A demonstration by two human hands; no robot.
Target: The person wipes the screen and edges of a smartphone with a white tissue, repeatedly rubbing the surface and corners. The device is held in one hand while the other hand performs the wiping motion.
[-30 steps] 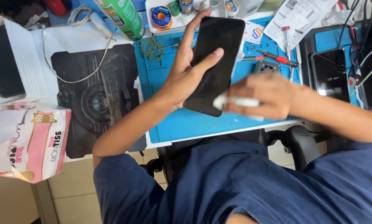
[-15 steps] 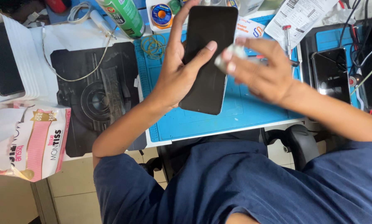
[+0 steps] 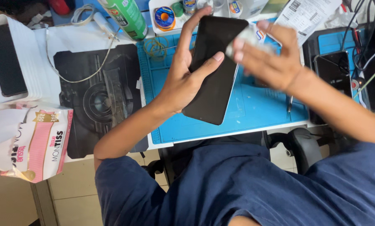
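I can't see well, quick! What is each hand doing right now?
Left hand: closed around the phone, holding it up.
Right hand: blurred, pressing a white wad against the phone's top edge.

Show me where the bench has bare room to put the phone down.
Bare blue mat lies under and right of the phone, between it and the dark tray; also its left strip beside the black printed sheet. The back edge is crowded: green can, solder spool, small pots, papers.

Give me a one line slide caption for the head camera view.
Left hand holds a black phone above a blue mat while the right hand presses a white wipe to it.
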